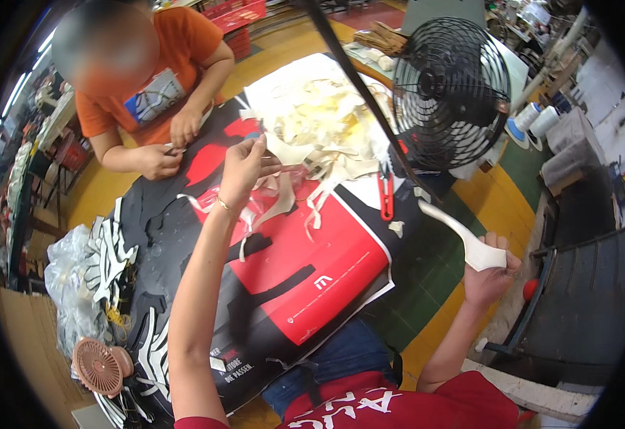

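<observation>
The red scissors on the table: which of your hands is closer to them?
Probably the right hand, though it is close. It is off the table's edge, below and right of the red scissors, holding a white strip. The left hand is raised to their left.

The sheet (305,279) spread on the table is red with black shapes and a white edge. The scraps (320,121) heaped beyond it are cream and pale yellow. The strip (463,236) in the right hand (490,275) is off-white. The scissors (385,196) have red handles. The big fan (450,89) is black; the small fan (99,366) is dusty pink. The cutouts (112,254) at the left are black and white. The co-worker's shirt (176,50) is orange.
</observation>
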`<state>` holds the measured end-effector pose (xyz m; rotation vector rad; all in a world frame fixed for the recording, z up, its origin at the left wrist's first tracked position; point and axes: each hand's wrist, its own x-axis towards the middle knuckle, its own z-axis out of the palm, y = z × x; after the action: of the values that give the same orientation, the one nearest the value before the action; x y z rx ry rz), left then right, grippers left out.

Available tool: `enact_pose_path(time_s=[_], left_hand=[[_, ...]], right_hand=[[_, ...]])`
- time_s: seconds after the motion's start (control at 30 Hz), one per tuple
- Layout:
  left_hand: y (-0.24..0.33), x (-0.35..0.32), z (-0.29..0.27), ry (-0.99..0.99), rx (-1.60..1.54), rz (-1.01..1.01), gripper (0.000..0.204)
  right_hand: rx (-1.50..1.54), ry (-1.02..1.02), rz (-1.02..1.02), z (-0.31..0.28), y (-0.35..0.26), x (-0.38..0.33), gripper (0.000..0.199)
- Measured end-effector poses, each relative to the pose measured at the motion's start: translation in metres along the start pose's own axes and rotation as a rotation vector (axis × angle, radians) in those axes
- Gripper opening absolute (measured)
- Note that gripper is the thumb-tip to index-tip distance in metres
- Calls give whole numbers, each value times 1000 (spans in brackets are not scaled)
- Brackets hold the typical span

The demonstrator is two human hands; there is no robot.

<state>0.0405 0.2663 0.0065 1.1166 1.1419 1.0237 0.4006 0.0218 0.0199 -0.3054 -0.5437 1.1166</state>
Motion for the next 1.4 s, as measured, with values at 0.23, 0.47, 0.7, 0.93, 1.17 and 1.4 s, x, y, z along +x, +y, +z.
enact_pose_path(time_s=[0.23, 0.47, 0.7, 0.93, 1.17, 1.4], left_hand=[[9, -103, 80, 96, 665, 726, 33], [1, -216, 92, 50, 149, 236, 22], [-19, -240, 71, 206, -201, 132, 20], [-30, -244, 47, 196, -518, -92, 25], [-51, -245, 16, 283, -733, -50, 27], [-79, -285, -66, 548, -956, 175, 25]], right_hand=[[-794, -327, 231, 23, 32, -10, 26], [-892, -532, 498, 72, 106, 3, 22], [-950, -503, 524, 96, 142, -19, 21], [-935, -516, 552, 105, 147, -28, 22], [-651, -365, 629, 91, 128, -20, 21], [-60, -138, 446, 65, 88, 6, 31]])
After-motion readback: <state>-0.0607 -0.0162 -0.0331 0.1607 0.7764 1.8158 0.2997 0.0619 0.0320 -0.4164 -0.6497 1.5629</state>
